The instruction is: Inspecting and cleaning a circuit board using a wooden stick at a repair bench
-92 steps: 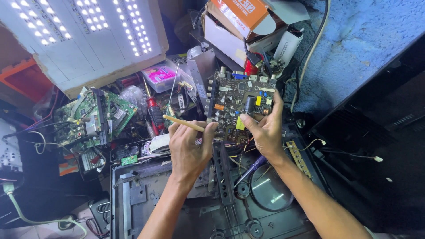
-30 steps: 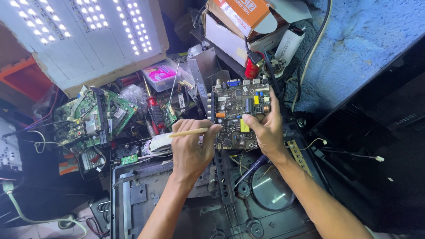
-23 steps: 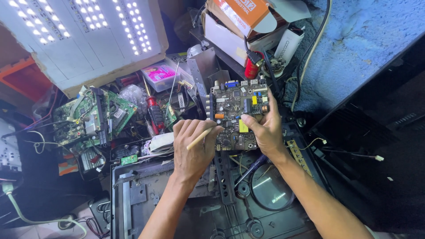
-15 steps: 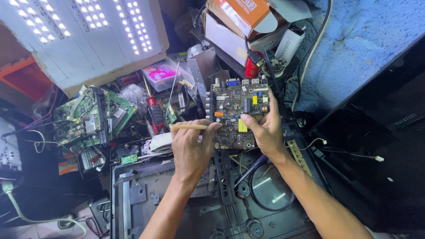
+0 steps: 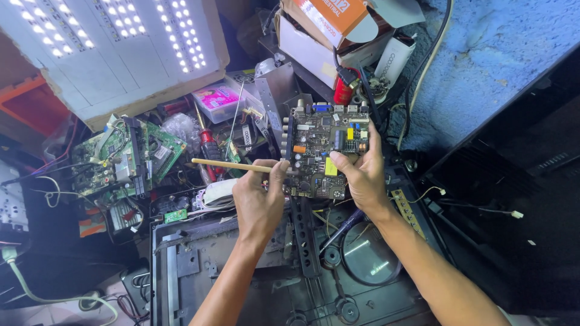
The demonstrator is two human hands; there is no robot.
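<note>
Wooden stick (image 5: 232,165) in left hand (image 5: 258,199); right hand (image 5: 360,175) grips circuit board (image 5: 320,151).

Hands in view: two – left hand (image 5: 260,202), right hand (image 5: 361,178).
Dark circuit board (image 5: 323,151): one.
Green circuit boards (image 5: 130,160): cluster at left, exact count unclear.
Wooden-handled brush (image 5: 232,166): one.
LED backlight panel (image 5: 115,45): one.
Cardboard box (image 5: 329,18): one.
Red-handled screwdriver (image 5: 206,145): one.
</note>
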